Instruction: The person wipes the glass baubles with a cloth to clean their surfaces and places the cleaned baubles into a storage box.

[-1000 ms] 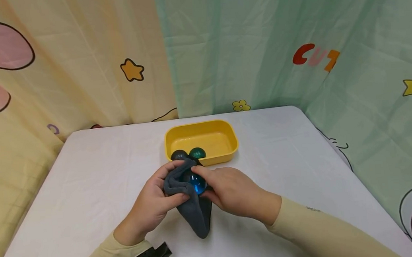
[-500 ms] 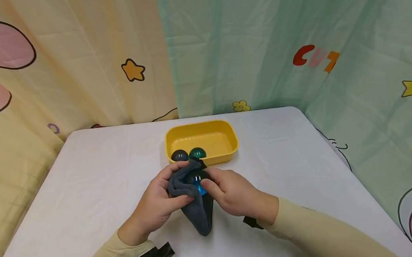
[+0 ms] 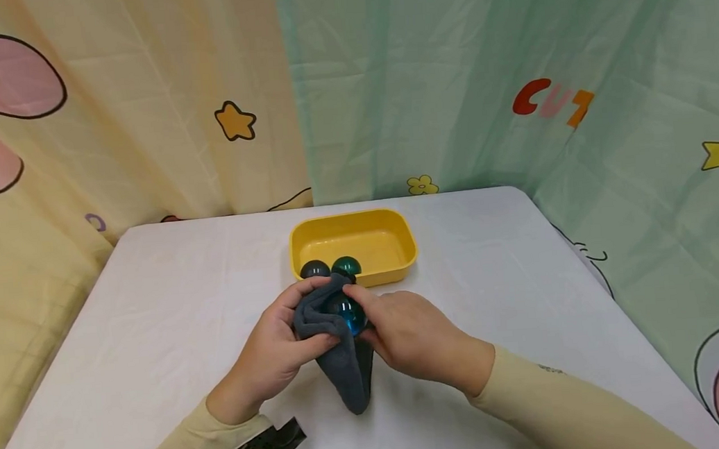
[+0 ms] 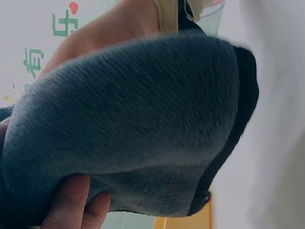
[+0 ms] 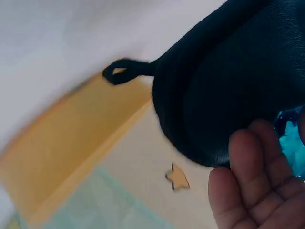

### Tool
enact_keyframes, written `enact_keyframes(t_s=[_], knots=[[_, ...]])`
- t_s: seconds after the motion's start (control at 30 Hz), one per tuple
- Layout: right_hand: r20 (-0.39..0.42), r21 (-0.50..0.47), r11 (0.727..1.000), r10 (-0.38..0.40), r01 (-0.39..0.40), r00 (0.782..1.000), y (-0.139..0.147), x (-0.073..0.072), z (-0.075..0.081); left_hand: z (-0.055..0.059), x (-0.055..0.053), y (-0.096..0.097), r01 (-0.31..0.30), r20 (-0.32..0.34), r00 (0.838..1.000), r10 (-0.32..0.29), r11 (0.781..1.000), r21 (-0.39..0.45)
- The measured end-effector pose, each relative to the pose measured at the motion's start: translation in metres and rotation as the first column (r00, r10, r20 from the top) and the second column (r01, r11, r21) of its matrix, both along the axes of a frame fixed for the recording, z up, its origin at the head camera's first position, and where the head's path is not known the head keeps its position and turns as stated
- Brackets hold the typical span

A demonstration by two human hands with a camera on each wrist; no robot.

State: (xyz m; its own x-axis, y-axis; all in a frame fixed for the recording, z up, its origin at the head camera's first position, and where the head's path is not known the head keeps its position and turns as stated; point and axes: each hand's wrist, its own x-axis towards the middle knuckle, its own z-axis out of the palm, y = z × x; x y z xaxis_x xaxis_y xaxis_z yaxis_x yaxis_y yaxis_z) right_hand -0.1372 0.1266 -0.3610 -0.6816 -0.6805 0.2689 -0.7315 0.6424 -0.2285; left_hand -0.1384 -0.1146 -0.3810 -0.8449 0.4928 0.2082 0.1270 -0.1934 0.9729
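A clear blue ball [image 3: 351, 313] sits against a grey-blue plush cloth [image 3: 348, 382] with black edging, just in front of the yellow tray. My left hand [image 3: 265, 356] grips the bunched cloth, thumb in front and fingers behind it. With curled fingers my right hand [image 3: 414, 332] holds the ball at its right side. The left wrist view is mostly filled by the plush cloth [image 4: 128, 105], which covers the ball there. From the right wrist, the cloth [image 5: 214, 95] looks black with a hanging loop, and part of the ball [image 5: 291, 148] glints beside my fingers.
The yellow tray [image 3: 394, 275] stands beyond my hands on the white table [image 3: 153, 322]. A dark ball [image 3: 314, 269] and a green ball [image 3: 346, 266] lie in its near left part. Patterned curtains [image 3: 412, 82] hang behind and beside the table.
My right hand has turned over and back around the ball; its thumb lay across the ball's front half a second ago. Hands, cloth and ball have shifted slightly right. The left hand keeps its grip.
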Motion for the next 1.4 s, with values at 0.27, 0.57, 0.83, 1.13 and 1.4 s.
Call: enact_keyframes(t_s=[0.27, 0.57, 0.83, 1.13, 1.4], knots=[[0.629, -0.288, 0.934, 0.019, 0.21, 0.777, -0.005, -0.002, 0.002, -0.003, 0.002, -0.001, 0.023, 0.008, 1.0, -0.022, 1.0, -0.017], [0.233, -0.068, 0.994, -0.063, 0.08, 0.97, -0.007, 0.003, 0.002, -0.006, 0.0, -0.005, -0.031, 0.011, 0.999, 0.031, 0.999, -0.019], [0.234, -0.089, 0.993, -0.059, 0.082, 0.97, -0.004, -0.001, 0.0, -0.004, -0.001, -0.003, 0.012, 0.002, 1.0, -0.012, 1.0, 0.0], [0.465, -0.244, 0.959, -0.014, 0.143, 0.885, -0.003, -0.007, 0.0, -0.005, -0.001, 0.0, -0.017, 0.019, 1.0, 0.017, 1.0, 0.01], [0.049, -0.054, 0.998, 0.047, -0.044, 0.998, 0.002, -0.007, -0.001, -0.006, -0.002, -0.003, -0.082, 0.044, 0.996, 0.083, 0.997, -0.006]])
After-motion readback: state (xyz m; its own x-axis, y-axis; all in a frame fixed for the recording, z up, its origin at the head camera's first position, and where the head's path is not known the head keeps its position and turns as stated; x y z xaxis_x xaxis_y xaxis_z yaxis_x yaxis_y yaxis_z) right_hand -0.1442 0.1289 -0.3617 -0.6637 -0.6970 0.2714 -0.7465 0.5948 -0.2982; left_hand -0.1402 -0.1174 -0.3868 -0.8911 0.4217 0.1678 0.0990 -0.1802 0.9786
